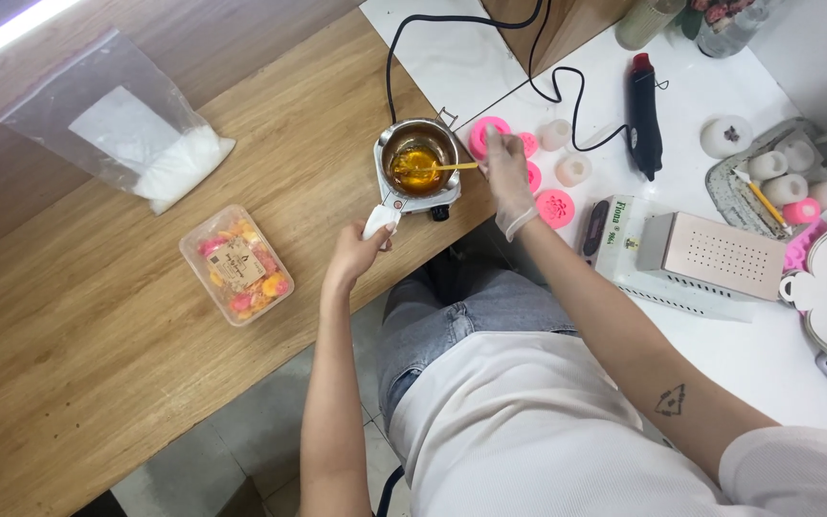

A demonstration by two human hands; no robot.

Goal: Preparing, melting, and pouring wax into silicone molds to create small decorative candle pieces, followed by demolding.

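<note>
The person is stirring right now: the gloved right hand (507, 174) is pinching a thin yellow stick (447, 167), its tip dipped in the amber liquid (415, 165) filling the small metal pot (420, 153). The left hand (354, 253) is steadying things, its grip clenched around the pot's white handle (380, 221), which is sticking out over the edge of the wooden surface (88, 325). The pot is sitting on a small heater base (430, 198) with a black cord (404, 48) trailing off toward the back. My reading is that this is the melting-and-mixing stage, and any pour would call for a firm hold on that handle and a level lift, since the liquid is standing fairly high in the pot. Pink round moulds (487, 136) are waiting just beside the stirring hand, on the white surface (758, 354). A black heat gun (644, 115) is lying further right, and a beige box (712, 255) with a perforated top is sitting nearer the person. On the wood, a clear tub (236, 264) of pink and orange pieces is resting well left of the pot, and a plastic bag of white granules (131, 129) is lying beyond it. A pale tiled floor is showing below, and the person is wearing jeans and a white top.
</note>
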